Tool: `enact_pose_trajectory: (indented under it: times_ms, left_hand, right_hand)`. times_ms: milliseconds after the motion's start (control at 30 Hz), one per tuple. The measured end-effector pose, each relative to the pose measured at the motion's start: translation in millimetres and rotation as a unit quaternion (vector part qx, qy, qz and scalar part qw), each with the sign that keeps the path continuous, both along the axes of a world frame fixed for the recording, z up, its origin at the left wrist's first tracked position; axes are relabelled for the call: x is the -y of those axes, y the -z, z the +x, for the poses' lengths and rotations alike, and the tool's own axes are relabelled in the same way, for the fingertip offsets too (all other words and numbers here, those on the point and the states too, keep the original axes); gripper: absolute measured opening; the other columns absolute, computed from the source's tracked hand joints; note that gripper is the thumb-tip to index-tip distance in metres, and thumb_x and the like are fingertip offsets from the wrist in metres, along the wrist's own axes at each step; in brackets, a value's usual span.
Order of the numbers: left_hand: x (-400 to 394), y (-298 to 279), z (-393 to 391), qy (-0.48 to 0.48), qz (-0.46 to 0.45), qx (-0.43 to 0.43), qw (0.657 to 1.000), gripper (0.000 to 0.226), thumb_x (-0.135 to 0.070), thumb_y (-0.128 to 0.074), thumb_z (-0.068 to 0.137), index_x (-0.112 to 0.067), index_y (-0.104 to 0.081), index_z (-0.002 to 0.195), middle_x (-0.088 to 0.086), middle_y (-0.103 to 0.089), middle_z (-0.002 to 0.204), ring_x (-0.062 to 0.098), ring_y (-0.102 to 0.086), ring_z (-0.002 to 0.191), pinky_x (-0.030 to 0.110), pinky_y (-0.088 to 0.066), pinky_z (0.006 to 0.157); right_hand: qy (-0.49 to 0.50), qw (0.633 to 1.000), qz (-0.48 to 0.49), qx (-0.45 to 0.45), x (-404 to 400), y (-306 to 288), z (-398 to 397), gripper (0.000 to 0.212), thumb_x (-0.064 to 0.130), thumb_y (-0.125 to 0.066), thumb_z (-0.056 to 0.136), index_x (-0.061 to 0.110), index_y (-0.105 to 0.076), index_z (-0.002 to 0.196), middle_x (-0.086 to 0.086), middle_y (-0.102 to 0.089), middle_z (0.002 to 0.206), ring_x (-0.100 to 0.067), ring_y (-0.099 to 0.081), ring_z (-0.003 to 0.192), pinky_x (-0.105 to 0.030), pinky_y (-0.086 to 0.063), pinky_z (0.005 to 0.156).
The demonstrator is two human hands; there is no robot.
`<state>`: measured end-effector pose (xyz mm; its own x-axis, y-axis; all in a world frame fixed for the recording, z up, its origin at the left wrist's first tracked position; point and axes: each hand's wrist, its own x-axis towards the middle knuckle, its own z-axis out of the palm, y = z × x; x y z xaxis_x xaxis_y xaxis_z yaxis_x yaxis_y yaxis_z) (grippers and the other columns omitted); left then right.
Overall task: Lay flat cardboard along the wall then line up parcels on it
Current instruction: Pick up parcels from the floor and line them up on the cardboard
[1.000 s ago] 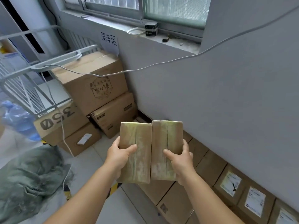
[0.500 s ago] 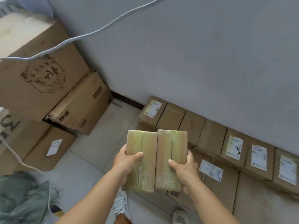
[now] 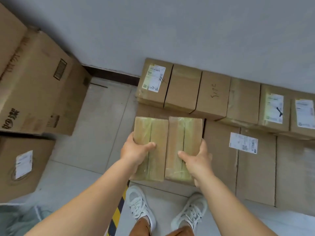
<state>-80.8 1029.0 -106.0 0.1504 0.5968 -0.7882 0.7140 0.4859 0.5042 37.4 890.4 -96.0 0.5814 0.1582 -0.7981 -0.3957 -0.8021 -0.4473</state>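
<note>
I hold two tape-wrapped brown parcels side by side over the floor. My left hand grips the left parcel and my right hand grips the right parcel. Under them lies flat cardboard, reaching to the right along the grey wall. A row of several small parcels stands on it against the wall, some with white labels. The cardboard directly beneath the held parcels is mostly hidden.
Large cartons are stacked at the left, with a labelled box in front of them. My two white shoes stand on the tile floor by a yellow-black floor stripe. A grey-green sack lies at the bottom left.
The view has tilted down from the window and wall to the floor. Both parcels, still in my hands, have come lower and closer to the row along the wall.
</note>
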Motion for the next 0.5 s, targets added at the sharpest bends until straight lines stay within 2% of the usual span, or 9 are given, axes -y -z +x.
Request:
enact_pose_trajectory:
  times_ms: [100,200,267,367,433,500]
  left_hand:
    - [-7,38,13,0.027,0.051,-0.037,0.998,0.07,-0.035,-0.075,0.077,-0.026,-0.04,0.138,0.0,-0.057,0.124,0.025,-0.058,0.106,0.04,-0.051,0.09]
    - [-6,67,31,0.09,0.084,-0.069,0.99,0.083,-0.032,-0.063,0.088,-0.03,-0.011,0.152,0.002,-0.026,0.155,0.027,-0.041,0.132,0.042,-0.043,0.103]
    - [-7,79,40,0.106,0.105,-0.083,0.985,0.08,-0.028,-0.056,0.093,-0.032,-0.002,0.152,0.0,-0.013,0.158,0.028,-0.03,0.139,0.046,-0.038,0.106]
    - [-3,84,42,0.105,0.134,-0.105,0.98,0.074,-0.021,-0.05,0.095,-0.031,-0.004,0.152,-0.003,-0.014,0.155,0.027,-0.025,0.139,0.042,-0.033,0.109]
    - [6,83,43,0.106,0.142,-0.098,0.979,0.067,-0.015,-0.049,0.094,-0.03,-0.017,0.152,-0.002,-0.022,0.148,0.024,-0.025,0.134,0.036,-0.03,0.107]
    - [16,83,48,0.1,0.126,-0.045,0.986,0.058,-0.011,-0.048,0.093,-0.027,-0.034,0.147,0.001,-0.03,0.145,0.024,-0.032,0.133,0.034,-0.031,0.106]
  right_hand:
    - [-0.019,1.0,-0.013,0.004,-10,32,0,0.095,0.037,-0.068,0.086,0.04,0.001,0.151,0.001,-0.009,0.156,-0.028,-0.04,0.13,-0.04,-0.04,0.098]
    - [-0.103,0.993,-0.025,0.042,-26,61,-11,0.086,0.047,-0.059,0.087,0.043,-0.002,0.151,0.006,-0.001,0.155,-0.025,-0.022,0.139,-0.039,-0.034,0.109]
    - [-0.142,0.985,-0.05,0.082,-37,75,-16,0.078,0.047,-0.052,0.09,0.041,-0.005,0.151,0.004,0.003,0.154,-0.024,-0.015,0.139,-0.042,-0.028,0.113]
    - [-0.15,0.98,-0.056,0.121,-43,84,-16,0.069,0.038,-0.047,0.094,0.039,-0.009,0.151,0.003,-0.005,0.153,-0.026,-0.019,0.135,-0.043,-0.028,0.111]
    - [-0.167,0.978,0.002,0.121,-46,85,-20,0.068,0.031,-0.045,0.096,0.038,-0.006,0.152,0.003,-0.021,0.15,-0.025,-0.028,0.132,-0.044,-0.031,0.109]
    - [-0.172,0.979,0.05,0.093,-48,87,-28,0.07,0.025,-0.043,0.097,0.038,-0.002,0.152,0.005,-0.034,0.149,-0.023,-0.036,0.133,-0.044,-0.031,0.11]
